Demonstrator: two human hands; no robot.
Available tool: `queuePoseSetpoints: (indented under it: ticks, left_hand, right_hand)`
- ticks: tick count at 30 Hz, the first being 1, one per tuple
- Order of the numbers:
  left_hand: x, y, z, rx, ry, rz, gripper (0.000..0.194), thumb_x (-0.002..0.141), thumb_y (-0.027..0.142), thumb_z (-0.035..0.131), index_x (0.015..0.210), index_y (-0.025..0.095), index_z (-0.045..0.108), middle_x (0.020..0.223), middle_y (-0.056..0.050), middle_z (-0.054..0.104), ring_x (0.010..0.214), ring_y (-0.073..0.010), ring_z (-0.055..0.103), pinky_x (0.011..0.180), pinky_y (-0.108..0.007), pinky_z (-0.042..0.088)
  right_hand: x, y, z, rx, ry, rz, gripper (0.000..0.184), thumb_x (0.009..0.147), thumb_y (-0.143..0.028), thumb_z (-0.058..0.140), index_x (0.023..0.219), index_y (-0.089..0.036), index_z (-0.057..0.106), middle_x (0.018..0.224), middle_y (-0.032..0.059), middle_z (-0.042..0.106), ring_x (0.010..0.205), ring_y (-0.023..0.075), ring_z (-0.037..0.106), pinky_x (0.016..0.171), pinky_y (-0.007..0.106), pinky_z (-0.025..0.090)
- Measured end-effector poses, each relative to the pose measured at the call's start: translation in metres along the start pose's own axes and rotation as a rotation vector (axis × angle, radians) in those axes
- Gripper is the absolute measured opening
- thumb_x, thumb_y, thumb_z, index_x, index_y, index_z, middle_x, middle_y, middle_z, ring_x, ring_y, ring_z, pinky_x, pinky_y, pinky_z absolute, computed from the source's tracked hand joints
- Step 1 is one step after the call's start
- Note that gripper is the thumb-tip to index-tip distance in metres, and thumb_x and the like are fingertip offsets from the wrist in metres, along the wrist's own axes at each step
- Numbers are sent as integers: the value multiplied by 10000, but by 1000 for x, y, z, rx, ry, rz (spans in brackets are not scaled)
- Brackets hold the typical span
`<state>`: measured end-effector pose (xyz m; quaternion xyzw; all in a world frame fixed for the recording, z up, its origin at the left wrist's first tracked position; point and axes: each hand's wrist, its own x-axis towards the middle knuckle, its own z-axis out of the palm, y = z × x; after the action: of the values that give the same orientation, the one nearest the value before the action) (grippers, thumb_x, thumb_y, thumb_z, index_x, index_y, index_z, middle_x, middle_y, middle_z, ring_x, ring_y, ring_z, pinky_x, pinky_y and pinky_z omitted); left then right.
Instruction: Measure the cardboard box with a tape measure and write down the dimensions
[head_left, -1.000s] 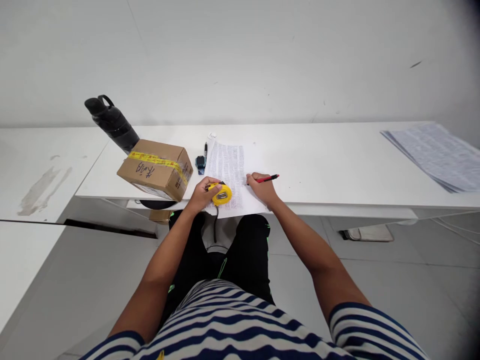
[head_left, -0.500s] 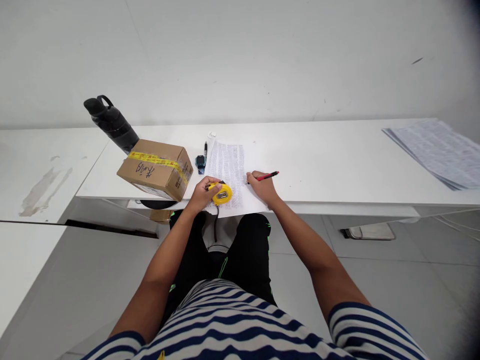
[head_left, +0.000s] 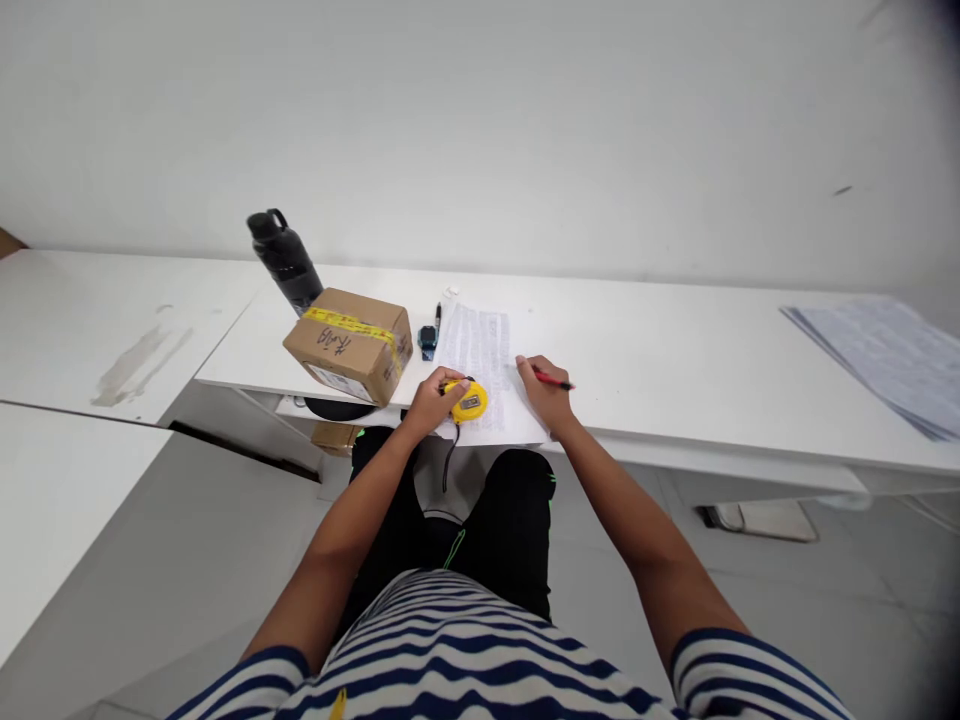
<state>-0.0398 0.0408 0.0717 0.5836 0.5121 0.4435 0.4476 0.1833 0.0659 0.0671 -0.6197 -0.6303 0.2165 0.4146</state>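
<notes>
My left hand is closed around a yellow tape measure, which it holds over the lower left of a sheet of paper covered in writing. A black strap dangles from the tape measure past the table edge. At the right side of the sheet, my right hand grips a red pen in a writing hold, its tip hidden or too small to make out. Beyond my left hand lie a dark digital watch and a black pen, just left of the paper.
A taped cardboard box stands to the left, with a black bottle behind it. A stack of written sheets lies at the far right of the white table. A smaller carton shows beneath the tabletop.
The whole view has shifted, so the things on the table appear farther right and slightly lower. Both hands keep their hold on the tape measure and the red pen.
</notes>
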Motion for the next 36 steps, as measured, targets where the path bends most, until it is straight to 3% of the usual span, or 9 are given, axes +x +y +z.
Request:
queuePoseSetpoints:
  ticks: [5, 7, 11, 13, 17, 23, 26, 30, 36]
  left_hand:
    - [-37, 16, -2, 3, 112, 109, 380, 798, 477, 716, 1047, 196, 662, 997, -61, 734, 865, -176, 693, 779, -308, 559]
    - [-52, 31, -9, -41, 137, 245, 400, 826, 487, 702, 1115, 217, 646, 1096, -74, 731, 961, -192, 702, 853, -331, 561]
    - [-64, 66, -33, -216, 117, 550, 492, 858, 582, 638, 1207, 240, 580, 1261, -107, 678, 1231, -249, 620, 1032, -412, 502]
    - [-63, 81, -49, -174, 87, 606, 596, 829, 671, 610, 1246, 249, 555, 1324, -119, 638, 1351, -275, 520, 1098, -429, 446]
    - [-72, 95, -85, 24, 117, 350, 576, 865, 735, 472, 1061, 215, 621, 1151, -116, 677, 1140, -261, 622, 1002, -403, 482]
    - [-81, 102, -144, -72, -141, -22, 470, 769, 652, 669, 724, 207, 525, 570, 24, 545, 542, -125, 516, 593, -282, 436]
    - [-52, 109, -184, -39, -46, -8, 421, 753, 561, 713, 676, 204, 503, 578, 29, 510, 526, -110, 468, 570, -269, 393]
    - [8, 109, -238, 274, 347, 34, 406, 797, 540, 632, 624, 209, 471, 597, 8, 488, 573, -141, 462, 579, -292, 344]
    - [44, 95, -257, 718, 181, -79, 429, 820, 622, 546, 670, 223, 497, 703, -49, 604, 685, -226, 569, 625, -314, 358]
  right_hand:
    - [9, -4, 3, -269, -16, -68, 476, 903, -306, 462, 1355, -196, 563, 1203, 170, 602, 1010, 302, 615, 829, 442, 500]
    - [2, -22, -2, -90, -149, -118, 588, 888, -364, 524, 1455, -223, 457, 1324, 181, 546, 1088, 304, 596, 870, 464, 508]
    - [-36, -85, -10, 516, -689, -289, 918, 740, -548, 753, 1513, -347, 300, 1414, 93, 524, 1184, 261, 579, 946, 421, 506]
    - [-54, -118, -7, 613, -625, -261, 785, 746, -578, 753, 1410, -322, 422, 1279, 71, 607, 1098, 245, 619, 915, 396, 517]
    - [-69, -158, 6, 459, -285, -288, 513, 756, -545, 762, 1129, -271, 540, 1053, 64, 663, 942, 250, 654, 830, 404, 544]
    - [-74, -165, 20, 321, -354, -542, 479, 813, -442, 727, 1195, -279, 489, 1164, 105, 664, 1019, 278, 676, 847, 433, 557]
    - [-69, -158, 23, 293, -307, -453, 485, 812, -477, 719, 1187, -270, 492, 1149, 105, 655, 990, 275, 665, 813, 431, 556]
    - [-40, -139, 23, 321, -268, -225, 506, 796, -519, 727, 1164, -253, 503, 1023, 44, 634, 858, 217, 619, 736, 391, 539]
    - [-6, -138, 29, 365, -359, -173, 518, 811, -532, 698, 1194, -241, 505, 1063, 36, 610, 926, 215, 589, 798, 404, 517]
